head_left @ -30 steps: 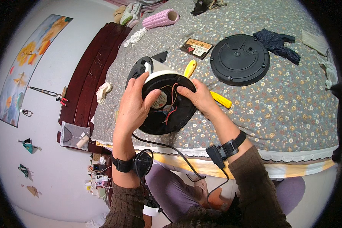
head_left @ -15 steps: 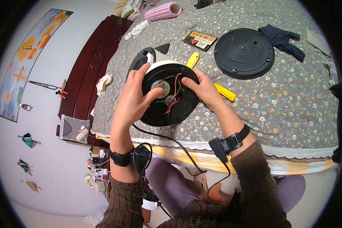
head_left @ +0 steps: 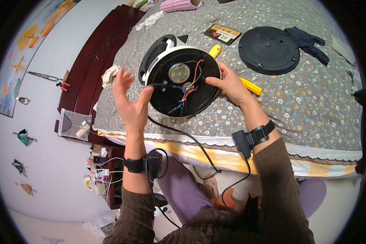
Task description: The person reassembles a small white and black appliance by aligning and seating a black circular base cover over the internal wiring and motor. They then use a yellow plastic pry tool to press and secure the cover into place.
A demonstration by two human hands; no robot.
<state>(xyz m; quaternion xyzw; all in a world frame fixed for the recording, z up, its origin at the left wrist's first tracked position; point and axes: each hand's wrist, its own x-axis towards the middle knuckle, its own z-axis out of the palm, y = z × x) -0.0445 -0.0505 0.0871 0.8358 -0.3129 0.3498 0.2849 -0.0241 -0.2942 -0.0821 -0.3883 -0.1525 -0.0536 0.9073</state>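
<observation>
A round appliance (head_left: 183,85) with a white rim lies upside down on the flowered bedspread (head_left: 305,101), its black underside open and showing a small motor with red, blue and brown wires. My right hand (head_left: 227,83) grips its right edge. My left hand (head_left: 130,101) hovers just left of it, fingers spread, touching nothing. A black power cord (head_left: 183,136) runs from the appliance down over the bed's edge.
A black round cover plate (head_left: 269,49) lies at the upper right, with a dark glove (head_left: 307,40) beside it. A yellow-handled tool (head_left: 250,86) lies behind my right hand. A small flat card (head_left: 221,33) and a pink roll (head_left: 179,5) sit farther back. A dark wooden headboard (head_left: 89,73) runs along the left.
My left hand has let go of the appliance's left edge and pulled away with fingers spread. My right hand still holds the right edge.
</observation>
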